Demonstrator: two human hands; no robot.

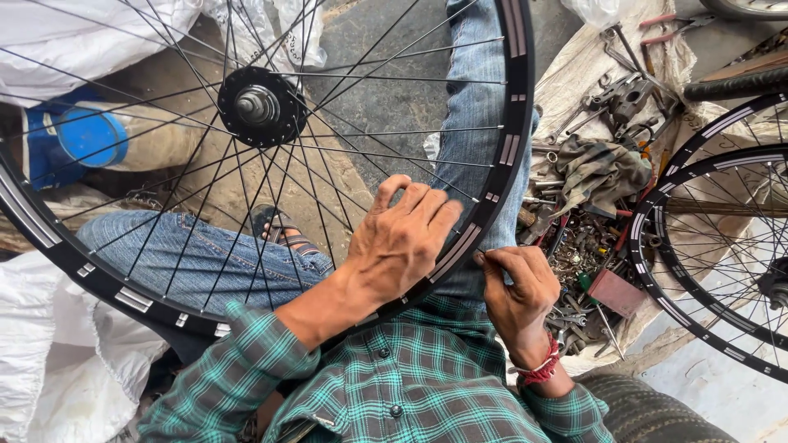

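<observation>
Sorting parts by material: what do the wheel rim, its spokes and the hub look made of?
Rim: probably painted metal, black with pale stripes. Spokes: thin wire, likely steel, straight with glints. Hub: dark flange, shiny metal axle centre.

Bicycle repair workshop, floor level.
Spoked wheel (263,148), second wheel (722,254), scattered tools (591,238) on cloth, spare tyre (648,410) on the ground.
</observation>
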